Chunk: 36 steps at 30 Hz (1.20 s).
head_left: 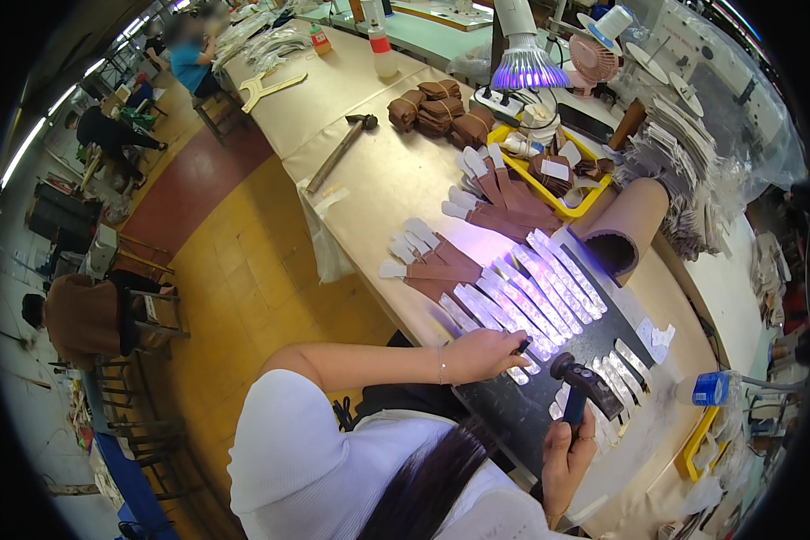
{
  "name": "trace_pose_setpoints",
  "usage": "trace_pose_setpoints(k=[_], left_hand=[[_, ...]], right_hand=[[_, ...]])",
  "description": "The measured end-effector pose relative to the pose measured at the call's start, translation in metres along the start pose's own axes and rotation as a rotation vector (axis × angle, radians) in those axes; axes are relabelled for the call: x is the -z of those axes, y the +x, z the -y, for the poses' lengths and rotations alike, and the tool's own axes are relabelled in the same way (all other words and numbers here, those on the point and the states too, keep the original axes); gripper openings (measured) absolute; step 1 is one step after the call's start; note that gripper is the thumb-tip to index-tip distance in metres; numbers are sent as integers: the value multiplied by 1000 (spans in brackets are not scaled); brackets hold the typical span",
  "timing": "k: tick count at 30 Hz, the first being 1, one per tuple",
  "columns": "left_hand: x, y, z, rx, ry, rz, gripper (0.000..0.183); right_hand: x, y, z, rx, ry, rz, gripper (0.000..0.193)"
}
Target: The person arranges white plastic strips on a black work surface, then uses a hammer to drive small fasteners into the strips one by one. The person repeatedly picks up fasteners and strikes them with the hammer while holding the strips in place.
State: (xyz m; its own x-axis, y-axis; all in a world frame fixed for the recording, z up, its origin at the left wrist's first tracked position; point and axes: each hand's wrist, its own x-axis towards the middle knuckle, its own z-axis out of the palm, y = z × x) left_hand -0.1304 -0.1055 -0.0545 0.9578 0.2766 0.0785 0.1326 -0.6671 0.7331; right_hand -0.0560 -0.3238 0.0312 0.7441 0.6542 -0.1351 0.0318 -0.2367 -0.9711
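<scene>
My right hand point(567, 457) grips a hammer point(594, 387) by its dark blue handle, its dark metal head raised over the black board point(499, 412). My left hand point(484, 355) is closed over the near ends of the strips, with a small dark piece point(522, 346) at its fingertips that I cannot make out further. A row of pale, shiny strips point(540, 292) lies side by side under purple light, beyond my left hand. More narrow strips point(623, 371) lie to the right of the hammer head. Brown leather-like pieces with pale tips point(445, 265) fan out beyond the row.
A lamp point(529, 67) shines from above. Behind the strips stand a yellow basket point(549, 193) and a cardboard tube point(634, 220). Another hammer point(342, 151) and brown bundles point(441, 112) lie farther back. A plastic bottle point(706, 389) is at the right. Other people sit or bend at the left.
</scene>
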Motion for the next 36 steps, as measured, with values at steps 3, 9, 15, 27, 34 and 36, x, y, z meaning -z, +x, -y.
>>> trace_pose_setpoints(k=[3, 9, 15, 27, 34, 36], left_hand=[[-1, -1, -7, 81, -68, 79, 38], [9, 3, -6, 49, -133, 49, 40], [12, 6, -12, 29, -210, 38, 40], [14, 31, -36, 150, -528, 185, 30], [17, 45, -45, 65, -550, 301, 26], [14, 47, -44, 52, -545, 290, 25]], right_hand=[[1, -1, 5, 2, 73, -33, 34], [-1, 5, -13, 215, 249, -59, 47], [-17, 13, 2, 419, 529, -18, 34], [-28, 12, -106, 508, -89, 289, 17], [-47, 19, -67, 613, 31, 247, 25], [-49, 19, -67, 576, 58, 248, 26]])
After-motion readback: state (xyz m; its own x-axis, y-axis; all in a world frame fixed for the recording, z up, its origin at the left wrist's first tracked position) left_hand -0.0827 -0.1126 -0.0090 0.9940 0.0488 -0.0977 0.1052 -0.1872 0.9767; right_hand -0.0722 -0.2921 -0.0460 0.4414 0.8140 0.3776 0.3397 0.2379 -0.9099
